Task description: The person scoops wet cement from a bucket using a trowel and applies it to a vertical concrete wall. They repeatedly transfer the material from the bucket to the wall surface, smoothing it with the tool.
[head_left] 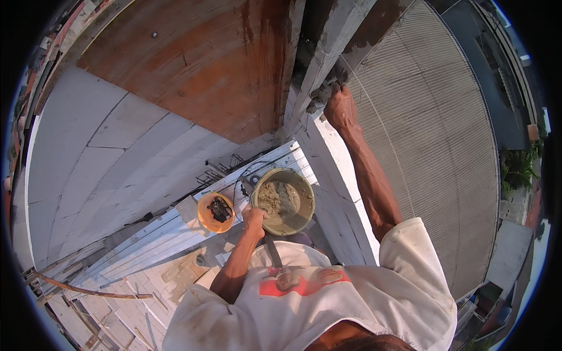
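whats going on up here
A person is laying mortar on a white block wall, high above a corrugated roof. The left hand grips the rim of a bucket of wet mortar. The right hand reaches up and presses mortar onto the wall's top. An orange pail sits beside the bucket.

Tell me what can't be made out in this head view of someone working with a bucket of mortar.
- Right hand: fingers pressed into the wall joint; any tool is hidden.
- Left hand: at the mortar bucket rim; its grip is too small to tell.
- Orange container: dark contents too small to identify.
- Person's legs: hidden beneath the white shirt.
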The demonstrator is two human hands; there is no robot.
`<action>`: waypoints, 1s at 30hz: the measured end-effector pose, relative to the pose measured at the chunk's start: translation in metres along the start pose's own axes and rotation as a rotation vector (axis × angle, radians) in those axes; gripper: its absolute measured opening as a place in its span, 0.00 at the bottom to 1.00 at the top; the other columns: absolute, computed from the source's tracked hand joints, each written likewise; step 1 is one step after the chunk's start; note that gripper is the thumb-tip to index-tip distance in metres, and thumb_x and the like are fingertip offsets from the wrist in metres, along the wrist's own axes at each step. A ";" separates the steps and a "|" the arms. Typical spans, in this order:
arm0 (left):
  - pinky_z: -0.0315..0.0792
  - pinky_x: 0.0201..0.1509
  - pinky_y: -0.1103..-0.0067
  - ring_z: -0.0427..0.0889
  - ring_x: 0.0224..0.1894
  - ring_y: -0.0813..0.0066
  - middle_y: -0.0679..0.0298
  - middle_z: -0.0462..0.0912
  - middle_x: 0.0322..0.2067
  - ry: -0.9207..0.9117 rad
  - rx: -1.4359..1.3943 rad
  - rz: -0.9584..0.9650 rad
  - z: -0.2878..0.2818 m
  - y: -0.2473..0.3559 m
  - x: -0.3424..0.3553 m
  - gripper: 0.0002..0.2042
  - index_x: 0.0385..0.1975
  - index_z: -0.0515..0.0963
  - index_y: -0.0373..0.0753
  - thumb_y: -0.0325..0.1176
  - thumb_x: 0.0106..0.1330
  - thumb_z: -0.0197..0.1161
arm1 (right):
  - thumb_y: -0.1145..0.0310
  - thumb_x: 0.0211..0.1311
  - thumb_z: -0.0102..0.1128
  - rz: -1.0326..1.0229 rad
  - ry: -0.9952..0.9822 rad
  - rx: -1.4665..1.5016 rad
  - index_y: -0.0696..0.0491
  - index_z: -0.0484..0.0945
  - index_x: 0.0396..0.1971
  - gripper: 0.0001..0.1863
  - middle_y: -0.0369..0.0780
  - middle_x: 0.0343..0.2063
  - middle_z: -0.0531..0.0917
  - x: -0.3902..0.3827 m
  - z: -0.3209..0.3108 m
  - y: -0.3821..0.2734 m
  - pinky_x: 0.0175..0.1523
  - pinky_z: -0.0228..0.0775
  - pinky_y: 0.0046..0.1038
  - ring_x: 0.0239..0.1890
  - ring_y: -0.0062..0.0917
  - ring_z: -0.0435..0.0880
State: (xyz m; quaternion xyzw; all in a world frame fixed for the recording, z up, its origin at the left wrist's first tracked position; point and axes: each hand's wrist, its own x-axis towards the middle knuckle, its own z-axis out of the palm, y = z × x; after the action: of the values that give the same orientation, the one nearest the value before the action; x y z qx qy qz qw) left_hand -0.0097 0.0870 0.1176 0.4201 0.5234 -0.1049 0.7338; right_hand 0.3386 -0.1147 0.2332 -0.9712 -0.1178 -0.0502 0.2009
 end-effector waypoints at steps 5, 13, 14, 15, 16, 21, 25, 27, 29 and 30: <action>0.79 0.39 0.67 0.79 0.35 0.63 0.63 0.77 0.34 -0.051 0.068 0.162 0.003 0.002 -0.003 0.22 0.45 0.77 0.36 0.15 0.46 0.57 | 0.74 0.65 0.62 -0.078 0.183 0.095 0.63 0.74 0.55 0.20 0.56 0.43 0.80 -0.076 -0.013 0.013 0.46 0.76 0.46 0.45 0.47 0.82; 0.75 0.37 0.74 0.77 0.34 0.70 0.62 0.78 0.34 -0.090 0.097 0.237 0.041 0.048 -0.033 0.18 0.40 0.78 0.32 0.16 0.47 0.55 | 0.70 0.63 0.66 0.097 -0.206 0.079 0.58 0.78 0.50 0.17 0.50 0.39 0.84 -0.269 -0.050 0.036 0.40 0.79 0.43 0.36 0.46 0.87; 0.75 0.37 0.74 0.77 0.33 0.70 0.63 0.78 0.33 -0.108 0.090 0.239 0.046 0.052 -0.034 0.17 0.40 0.78 0.32 0.16 0.48 0.55 | 0.71 0.62 0.66 0.096 -0.279 0.008 0.58 0.77 0.51 0.18 0.50 0.40 0.85 -0.277 -0.051 0.033 0.40 0.80 0.42 0.36 0.46 0.87; 0.75 0.37 0.74 0.77 0.33 0.71 0.63 0.78 0.33 -0.125 0.081 0.242 0.049 0.054 -0.038 0.17 0.40 0.78 0.32 0.16 0.48 0.55 | 0.73 0.62 0.63 0.104 -0.276 -0.017 0.58 0.77 0.47 0.14 0.51 0.38 0.83 -0.288 -0.043 0.031 0.40 0.80 0.44 0.36 0.49 0.86; 0.74 0.37 0.74 0.76 0.32 0.71 0.63 0.78 0.32 -0.150 0.063 0.256 0.054 0.057 -0.039 0.16 0.40 0.78 0.32 0.17 0.49 0.55 | 0.74 0.62 0.62 0.114 -0.293 -0.050 0.58 0.77 0.47 0.13 0.50 0.37 0.82 -0.296 -0.042 0.025 0.39 0.80 0.44 0.36 0.49 0.86; 0.76 0.36 0.76 0.79 0.33 0.71 0.62 0.81 0.34 -0.117 0.008 0.324 0.063 0.065 -0.039 0.18 0.43 0.81 0.32 0.16 0.51 0.55 | 0.75 0.58 0.61 0.047 -0.268 -0.139 0.59 0.79 0.43 0.13 0.48 0.33 0.80 -0.276 -0.076 -0.003 0.35 0.81 0.43 0.36 0.43 0.87; 0.73 0.30 0.77 0.78 0.28 0.73 0.63 0.80 0.29 -0.078 0.072 0.360 0.070 0.062 -0.032 0.13 0.37 0.80 0.33 0.18 0.55 0.52 | 0.71 0.61 0.58 0.063 -0.401 -0.267 0.62 0.80 0.39 0.12 0.52 0.35 0.82 -0.273 -0.065 0.002 0.38 0.82 0.46 0.37 0.45 0.87; 0.71 0.28 0.77 0.75 0.25 0.74 0.64 0.77 0.26 -0.130 0.141 0.435 0.078 0.069 -0.041 0.09 0.33 0.77 0.35 0.18 0.56 0.51 | 0.70 0.60 0.56 0.020 -0.362 -0.243 0.63 0.81 0.35 0.11 0.54 0.30 0.83 -0.263 -0.034 0.007 0.36 0.82 0.46 0.32 0.47 0.87; 0.69 0.26 0.77 0.73 0.22 0.76 0.66 0.75 0.23 -0.152 0.167 0.479 0.074 0.074 -0.056 0.07 0.29 0.74 0.37 0.18 0.57 0.51 | 0.69 0.53 0.61 -0.021 -0.465 -0.191 0.64 0.81 0.33 0.13 0.54 0.27 0.85 -0.258 -0.018 0.006 0.36 0.82 0.45 0.29 0.49 0.88; 0.68 0.26 0.77 0.72 0.22 0.77 0.67 0.73 0.23 -0.172 0.166 0.491 0.075 0.077 -0.061 0.06 0.28 0.72 0.38 0.17 0.57 0.51 | 0.69 0.51 0.61 -0.029 -0.554 -0.172 0.63 0.82 0.34 0.14 0.54 0.25 0.85 -0.251 -0.018 0.004 0.37 0.82 0.46 0.28 0.49 0.88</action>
State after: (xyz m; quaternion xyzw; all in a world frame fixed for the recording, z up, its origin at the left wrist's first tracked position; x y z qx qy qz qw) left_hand 0.0607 0.0634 0.2167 0.5826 0.3311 -0.0018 0.7422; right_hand 0.0963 -0.1780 0.2120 -0.9596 -0.1774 0.2041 0.0775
